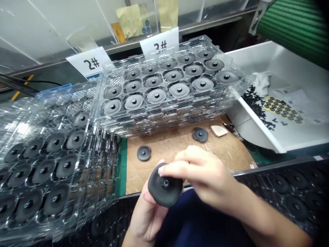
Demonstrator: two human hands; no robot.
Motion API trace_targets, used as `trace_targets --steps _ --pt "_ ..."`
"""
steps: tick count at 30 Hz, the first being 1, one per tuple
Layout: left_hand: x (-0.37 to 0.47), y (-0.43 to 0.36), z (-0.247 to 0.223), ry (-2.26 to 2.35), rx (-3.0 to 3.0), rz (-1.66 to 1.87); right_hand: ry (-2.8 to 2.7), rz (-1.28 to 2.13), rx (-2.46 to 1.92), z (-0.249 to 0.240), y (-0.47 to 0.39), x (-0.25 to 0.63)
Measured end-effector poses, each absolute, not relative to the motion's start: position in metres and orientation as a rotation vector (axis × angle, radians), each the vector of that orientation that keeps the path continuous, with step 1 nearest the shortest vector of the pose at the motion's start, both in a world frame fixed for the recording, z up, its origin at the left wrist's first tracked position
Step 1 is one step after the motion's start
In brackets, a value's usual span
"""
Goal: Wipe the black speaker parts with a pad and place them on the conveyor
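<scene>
Just below the middle of the view, a round black disc [165, 187] with a small raised stub at its centre is held tilted, face up. Under it, the left hand [150, 214] has its fingers clamped on the disc, the thumb against its lower left edge. The right hand [205, 169] reaches over from four o'clock, an index fingertip touching the disc's upper rim — its thumb is hidden, so whether those fingers pinch the disc cannot be told.

Taking the held disc as the centre of the clock, a smaller loose disc [143, 153] lies at between ten and eleven, flat on a brown board [174, 145]. Toward one to two o'clock, a second loose disc [200, 134] sits on the same board, with a pale wedge [218, 130] just beside it.

At twelve stands a stack of clear trays [159, 115], the top one bearing rows of dark discs, with a white "3#" sign [169, 36] behind it. A "2#" sign [88, 61] stands toward ten to eleven; more clear trays [84, 171] with discs fill nine to ten. Around two o'clock, a white bin [267, 132] holds black scraps [254, 103] and a yellow label sheet [282, 109] — a green ribbed hose [295, 31] hangs above.
</scene>
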State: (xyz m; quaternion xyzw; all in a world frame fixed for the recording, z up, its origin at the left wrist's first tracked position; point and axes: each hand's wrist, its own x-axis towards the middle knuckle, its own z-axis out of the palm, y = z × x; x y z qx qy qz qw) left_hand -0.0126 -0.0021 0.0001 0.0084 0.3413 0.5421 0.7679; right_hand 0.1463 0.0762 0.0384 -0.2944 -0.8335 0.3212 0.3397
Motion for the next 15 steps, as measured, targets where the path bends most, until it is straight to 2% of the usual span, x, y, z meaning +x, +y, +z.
trace_targets --steps 6,10,12,15 --pt "-0.014 -0.001 0.003 0.632 0.047 1.134 -1.76 1.19 -1.338 -0.021 0.067 0.16" --pt "-0.014 0.001 0.001 0.622 0.02 1.113 -1.717 1.339 -1.498 -0.055 0.038 0.177" --pt "-0.013 0.002 0.002 0.608 0.018 1.109 -1.713 1.311 -1.548 -0.053 0.035 0.184" --pt "-0.01 0.003 0.004 0.603 0.058 1.099 -1.707 1.136 -1.558 -0.02 0.043 0.188"
